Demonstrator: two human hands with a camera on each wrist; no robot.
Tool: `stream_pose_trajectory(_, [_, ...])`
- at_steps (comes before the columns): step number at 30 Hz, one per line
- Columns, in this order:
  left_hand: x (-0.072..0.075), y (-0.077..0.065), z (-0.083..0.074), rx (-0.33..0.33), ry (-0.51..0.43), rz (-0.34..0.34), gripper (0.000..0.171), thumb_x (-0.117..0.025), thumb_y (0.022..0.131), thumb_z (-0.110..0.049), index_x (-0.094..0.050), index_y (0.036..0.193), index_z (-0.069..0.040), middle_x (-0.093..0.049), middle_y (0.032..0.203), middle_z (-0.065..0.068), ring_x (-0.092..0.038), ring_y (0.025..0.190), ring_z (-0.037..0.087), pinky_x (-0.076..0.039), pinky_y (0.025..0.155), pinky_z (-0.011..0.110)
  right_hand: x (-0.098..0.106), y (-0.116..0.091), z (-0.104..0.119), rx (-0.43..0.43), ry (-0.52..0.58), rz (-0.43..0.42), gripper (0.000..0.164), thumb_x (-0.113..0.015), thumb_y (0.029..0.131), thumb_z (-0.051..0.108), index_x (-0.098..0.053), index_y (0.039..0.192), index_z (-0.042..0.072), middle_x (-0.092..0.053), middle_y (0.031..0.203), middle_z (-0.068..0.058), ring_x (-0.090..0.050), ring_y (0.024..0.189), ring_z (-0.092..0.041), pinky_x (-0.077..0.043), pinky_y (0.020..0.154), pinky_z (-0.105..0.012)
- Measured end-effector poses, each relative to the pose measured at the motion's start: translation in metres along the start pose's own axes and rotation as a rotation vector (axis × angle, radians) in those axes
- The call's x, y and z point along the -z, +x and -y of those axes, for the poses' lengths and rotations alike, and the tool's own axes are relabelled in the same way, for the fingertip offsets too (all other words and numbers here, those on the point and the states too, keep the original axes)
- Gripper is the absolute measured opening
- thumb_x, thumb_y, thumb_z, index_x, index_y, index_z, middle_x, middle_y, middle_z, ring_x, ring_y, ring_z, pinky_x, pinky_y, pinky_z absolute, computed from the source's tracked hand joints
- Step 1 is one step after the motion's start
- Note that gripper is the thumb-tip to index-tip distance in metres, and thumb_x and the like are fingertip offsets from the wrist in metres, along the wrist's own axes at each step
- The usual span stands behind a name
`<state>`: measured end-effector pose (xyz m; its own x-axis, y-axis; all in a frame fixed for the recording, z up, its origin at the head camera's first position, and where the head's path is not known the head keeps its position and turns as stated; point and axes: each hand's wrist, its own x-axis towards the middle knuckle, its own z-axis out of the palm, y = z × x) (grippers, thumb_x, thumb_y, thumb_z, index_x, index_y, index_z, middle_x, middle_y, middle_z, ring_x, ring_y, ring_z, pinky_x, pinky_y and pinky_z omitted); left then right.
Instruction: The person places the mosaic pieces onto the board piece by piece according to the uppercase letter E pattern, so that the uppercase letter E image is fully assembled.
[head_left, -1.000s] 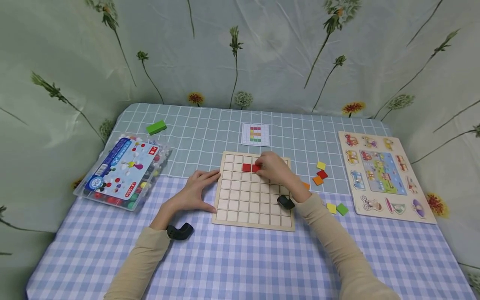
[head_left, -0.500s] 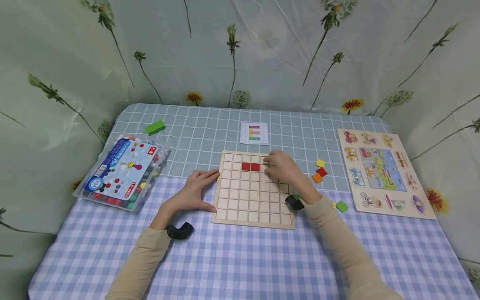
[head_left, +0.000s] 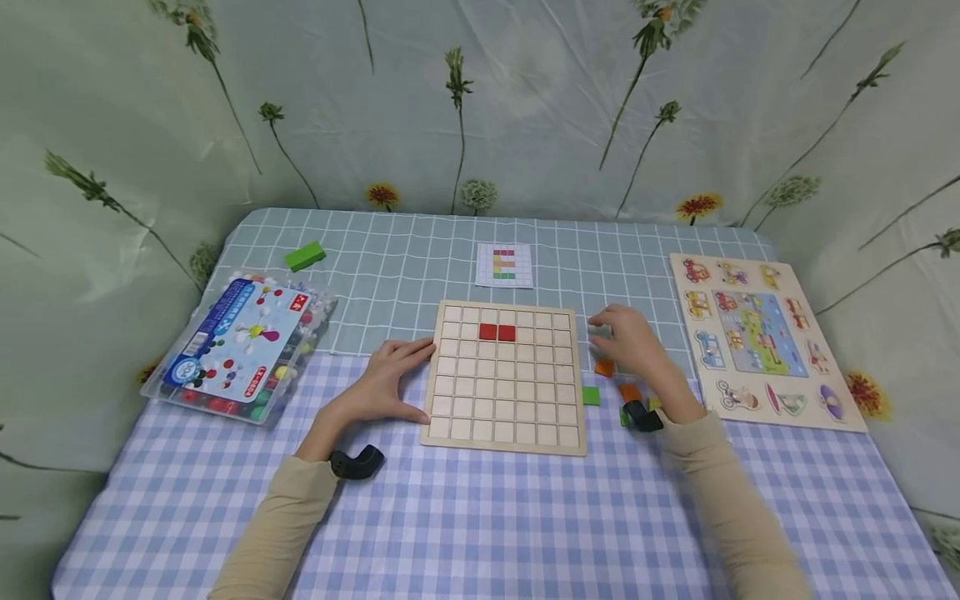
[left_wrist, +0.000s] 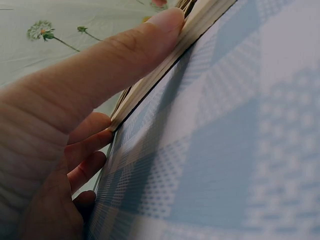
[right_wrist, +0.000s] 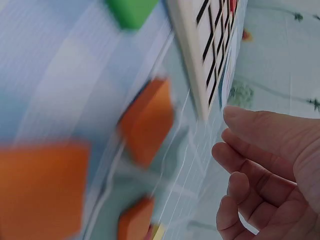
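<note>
Two red square tiles [head_left: 497, 332] lie side by side in the upper cells of the wooden grid board [head_left: 501, 408]. My left hand [head_left: 390, 382] rests against the board's left edge, thumb [left_wrist: 150, 42] on the near part and fingertips farther up. To the right of the board, my right hand [head_left: 630, 340] hovers with loosely bent fingers and nothing between them. Below it lie an orange tile [head_left: 604, 367] and a second orange tile [head_left: 629, 392]. A green tile [head_left: 591, 396] lies by the board's right edge. The right hand and wrist hide other tiles.
Behind the board lies a card [head_left: 504, 265] printed with a coloured square pattern. A clear box of coloured balls [head_left: 240, 346] stands at left, with a green block [head_left: 305, 256] behind it. A wooden picture puzzle [head_left: 768, 342] lies at right.
My right hand has let go of the second red tile on the board and moved right, off the board to above the loose tiles. The left hand stays at the board's edge.
</note>
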<state>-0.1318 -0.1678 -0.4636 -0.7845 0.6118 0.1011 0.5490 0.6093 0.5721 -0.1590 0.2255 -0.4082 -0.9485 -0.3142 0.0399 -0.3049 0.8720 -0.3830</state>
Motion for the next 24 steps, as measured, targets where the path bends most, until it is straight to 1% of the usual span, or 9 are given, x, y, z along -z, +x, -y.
stream_pose_trajectory(3, [0.000, 0.000, 0.000, 0.005, -0.010, -0.001, 0.106, -0.086, 0.057, -0.043, -0.037, 0.144, -0.006, -0.034, 0.151, 0.013, -0.035, 0.119, 0.029, -0.027, 0.094, 0.051, 0.005, -0.008, -0.012, -0.042, -0.009, -0.017, 0.025, -0.066, 0.084, 0.006, -0.067, 0.105, -0.007, -0.065, 0.098, -0.022, -0.058, 0.077, -0.030, -0.048, 0.070, -0.043])
stream_pose_trajectory(7, [-0.001, 0.000, 0.001, 0.000, -0.012, -0.006, 0.106, -0.086, 0.057, -0.044, -0.038, 0.144, -0.006, -0.035, 0.151, 0.013, -0.035, 0.119, 0.029, -0.027, 0.094, 0.051, 0.012, -0.018, -0.025, -0.116, 0.002, -0.029, 0.025, -0.065, 0.084, 0.005, -0.067, 0.104, -0.008, -0.064, 0.098, -0.024, -0.057, 0.079, -0.031, -0.048, 0.072, -0.043])
stream_pose_trajectory(10, [-0.001, 0.000, 0.001, 0.001, -0.007, -0.003, 0.107, -0.086, 0.057, -0.044, -0.037, 0.144, -0.006, -0.034, 0.151, 0.013, -0.035, 0.119, 0.028, -0.026, 0.094, 0.051, 0.015, -0.024, -0.034, -0.148, 0.005, -0.044, 0.023, -0.065, 0.084, 0.004, -0.068, 0.102, -0.009, -0.064, 0.096, -0.025, -0.054, 0.074, -0.029, -0.045, 0.066, -0.036])
stream_pose_trajectory(12, [-0.001, 0.000, 0.002, 0.006, -0.007, 0.001, 0.107, -0.086, 0.057, -0.044, -0.037, 0.144, -0.006, -0.034, 0.151, 0.013, -0.035, 0.120, 0.028, -0.026, 0.094, 0.051, 0.017, -0.027, -0.037, -0.165, 0.001, -0.052, 0.022, -0.064, 0.083, 0.004, -0.068, 0.100, -0.010, -0.064, 0.095, -0.026, -0.052, 0.070, -0.026, -0.041, 0.062, -0.031])
stream_pose_trajectory(15, [-0.001, 0.000, 0.002, 0.019, -0.011, 0.014, 0.107, -0.086, 0.058, -0.043, -0.036, 0.145, -0.007, -0.033, 0.152, 0.011, -0.034, 0.121, 0.028, -0.026, 0.095, 0.051, 0.017, -0.030, -0.042, -0.195, 0.004, -0.051, 0.022, -0.064, 0.084, 0.004, -0.067, 0.100, -0.011, -0.064, 0.096, -0.027, -0.051, 0.068, -0.025, -0.038, 0.060, -0.028])
stream_pose_trajectory(19, [-0.001, 0.000, 0.001, 0.029, -0.024, 0.024, 0.107, -0.086, 0.058, -0.043, -0.036, 0.145, -0.008, -0.032, 0.153, 0.011, -0.033, 0.122, 0.028, -0.025, 0.096, 0.051, 0.016, -0.031, -0.045, -0.239, 0.008, -0.035, 0.024, -0.063, 0.085, 0.004, -0.066, 0.102, -0.012, -0.063, 0.099, -0.029, -0.052, 0.071, -0.027, -0.041, 0.061, -0.030])
stream_pose_trajectory(24, [-0.001, 0.000, 0.000, 0.006, -0.022, 0.001, 0.106, -0.086, 0.058, -0.043, -0.037, 0.144, -0.006, -0.035, 0.151, 0.013, -0.034, 0.120, 0.029, -0.026, 0.094, 0.052, 0.015, -0.033, -0.047, -0.272, 0.009, -0.028, 0.025, -0.063, 0.085, 0.004, -0.066, 0.105, -0.012, -0.063, 0.102, -0.030, -0.052, 0.074, -0.028, -0.043, 0.065, -0.036])
